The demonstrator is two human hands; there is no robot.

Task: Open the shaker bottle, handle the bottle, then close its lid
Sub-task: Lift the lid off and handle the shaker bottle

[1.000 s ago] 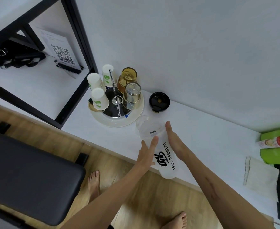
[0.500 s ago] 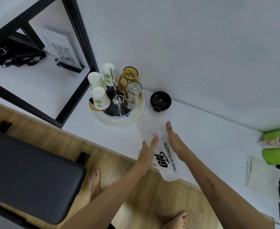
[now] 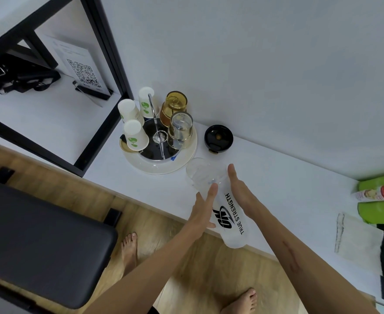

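Observation:
The clear shaker bottle, printed "TRUE STRENGTH" in black, is held tilted above the white counter's front edge, its open mouth pointing away toward the tray. My left hand presses flat against its left side and my right hand against its right side, so the bottle is clamped between both palms with fingers extended. Its black lid lies apart on the counter near the wall, behind the bottle's mouth.
A round white tray holds upturned paper cups and two glasses, just left of the bottle's mouth. A black-framed shelf stands at left. A folded white cloth and green packet lie at right. A dark bench stands below left.
The bottle, held between both palms, has shifted slightly toward me and downward; the hands keep the same grip. The lid has not moved.

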